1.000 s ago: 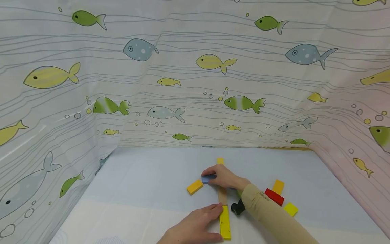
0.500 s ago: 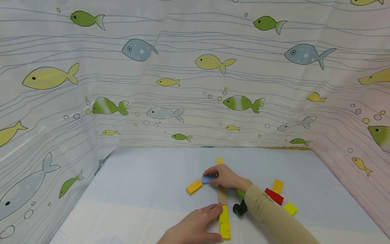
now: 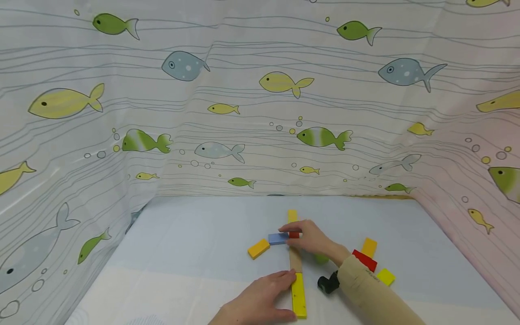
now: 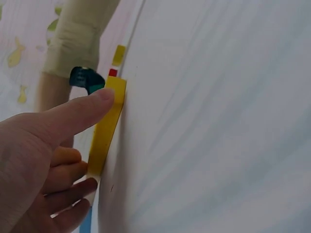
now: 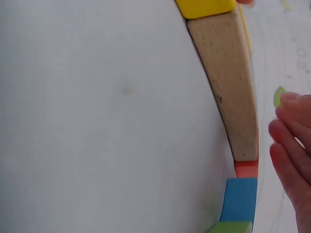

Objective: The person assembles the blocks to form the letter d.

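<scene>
In the head view my left hand (image 3: 262, 298) rests along the left side of a long yellow block (image 3: 298, 295). Its thumb touches the block's near end, as the left wrist view shows. A plain wooden block (image 3: 295, 261) continues the row beyond it. My right hand (image 3: 314, 239) is over the row, fingers parted, just right of a blue block (image 3: 278, 239). A red block (image 3: 294, 234) shows between its thumb and fingers. In the right wrist view that hand (image 5: 296, 141) is apart from the wooden block, with another blue block (image 5: 239, 200) and a green block (image 5: 234, 227) below.
An orange block (image 3: 258, 248) touches the blue one's left end. A yellow block (image 3: 292, 215) heads the row. At the right lie a loose orange block (image 3: 369, 247), a red block (image 3: 365, 261) and a yellow block (image 3: 386, 276). A fish-print curtain (image 3: 243, 113) surrounds the table.
My right hand has let go of the blue block and shifted a little to the right, uncovering the red block. The blue block stays by the orange one. My left hand has not moved.
</scene>
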A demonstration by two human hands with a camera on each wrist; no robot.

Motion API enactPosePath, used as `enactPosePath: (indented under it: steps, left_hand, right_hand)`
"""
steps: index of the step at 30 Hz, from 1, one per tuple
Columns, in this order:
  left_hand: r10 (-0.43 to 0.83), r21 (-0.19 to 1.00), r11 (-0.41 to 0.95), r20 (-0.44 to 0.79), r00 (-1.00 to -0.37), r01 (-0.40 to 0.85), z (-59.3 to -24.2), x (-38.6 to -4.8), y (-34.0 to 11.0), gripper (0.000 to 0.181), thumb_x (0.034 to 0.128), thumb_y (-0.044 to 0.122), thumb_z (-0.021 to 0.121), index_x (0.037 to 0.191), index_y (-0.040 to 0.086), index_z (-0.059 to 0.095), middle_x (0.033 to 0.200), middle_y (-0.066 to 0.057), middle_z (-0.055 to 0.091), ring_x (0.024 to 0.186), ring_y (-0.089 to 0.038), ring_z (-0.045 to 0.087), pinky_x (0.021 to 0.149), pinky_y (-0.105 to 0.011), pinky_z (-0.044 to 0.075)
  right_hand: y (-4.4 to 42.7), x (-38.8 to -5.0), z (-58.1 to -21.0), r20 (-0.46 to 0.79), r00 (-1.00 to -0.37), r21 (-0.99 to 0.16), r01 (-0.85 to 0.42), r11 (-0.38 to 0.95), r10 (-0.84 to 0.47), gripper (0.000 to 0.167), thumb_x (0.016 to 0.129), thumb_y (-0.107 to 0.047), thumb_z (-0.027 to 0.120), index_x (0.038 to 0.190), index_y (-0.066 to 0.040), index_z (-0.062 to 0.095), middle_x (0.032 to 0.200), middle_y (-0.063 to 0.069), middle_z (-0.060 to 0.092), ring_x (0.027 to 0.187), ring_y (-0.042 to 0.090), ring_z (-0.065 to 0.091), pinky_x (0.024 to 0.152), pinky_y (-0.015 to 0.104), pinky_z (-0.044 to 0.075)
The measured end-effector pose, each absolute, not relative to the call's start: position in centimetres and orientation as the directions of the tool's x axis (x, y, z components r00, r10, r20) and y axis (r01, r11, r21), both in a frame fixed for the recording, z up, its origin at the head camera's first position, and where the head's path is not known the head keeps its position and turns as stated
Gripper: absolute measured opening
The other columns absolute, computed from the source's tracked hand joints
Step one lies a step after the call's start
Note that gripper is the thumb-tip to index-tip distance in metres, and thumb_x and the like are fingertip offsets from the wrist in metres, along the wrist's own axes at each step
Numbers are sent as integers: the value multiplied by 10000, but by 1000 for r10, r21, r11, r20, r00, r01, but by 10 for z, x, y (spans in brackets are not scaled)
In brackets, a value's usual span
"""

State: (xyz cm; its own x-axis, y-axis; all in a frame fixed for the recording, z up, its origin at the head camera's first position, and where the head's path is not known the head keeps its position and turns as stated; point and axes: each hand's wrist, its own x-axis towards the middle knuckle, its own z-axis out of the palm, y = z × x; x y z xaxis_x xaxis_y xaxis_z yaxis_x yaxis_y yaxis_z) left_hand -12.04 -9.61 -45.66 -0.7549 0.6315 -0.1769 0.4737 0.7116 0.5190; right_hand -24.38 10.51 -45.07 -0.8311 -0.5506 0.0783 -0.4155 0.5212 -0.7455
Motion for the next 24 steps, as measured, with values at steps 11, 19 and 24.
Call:
enactPosePath:
  steps: [11, 19, 24]
  left_hand:
    - [612, 510, 717, -134, -779, 475, -455, -119, -96, 815, 825, 533, 769, 1512, 236, 447, 1496, 125, 494, 1357, -110, 486, 1104, -355, 456]
    - [612, 502, 723, -144, -778, 476, -452, -119, -96, 835, 815, 595, 740, 1520, 274, 427, 1514, 154, 465, 1369, -94, 468, 1111, -374, 452]
    - [600, 535, 713, -132, -789, 453, -451, -124, -102, 810, 831, 636, 689, 1515, 285, 432, 1506, 141, 478, 1373, -108, 467, 1118, -400, 446]
  right_hand:
    - [135, -219, -455, 100, -876, -742, -381, 552, -471, 348, 911, -113, 726, 1255, -156, 703, 1249, 3, 700, 1204, 294, 626, 1017, 513, 515]
    - [159, -202, -453, 94, -921, -728, -322, 605, -378, 361, 907, -127, 729, 1264, -171, 698, 1262, -3, 694, 1229, 282, 610, 1037, 548, 489]
    - [178, -194, -454, 92, -944, -719, -284, 634, -318, 354, 914, -139, 721, 1262, -198, 701, 1257, -50, 695, 1250, 266, 598, 1048, 547, 480]
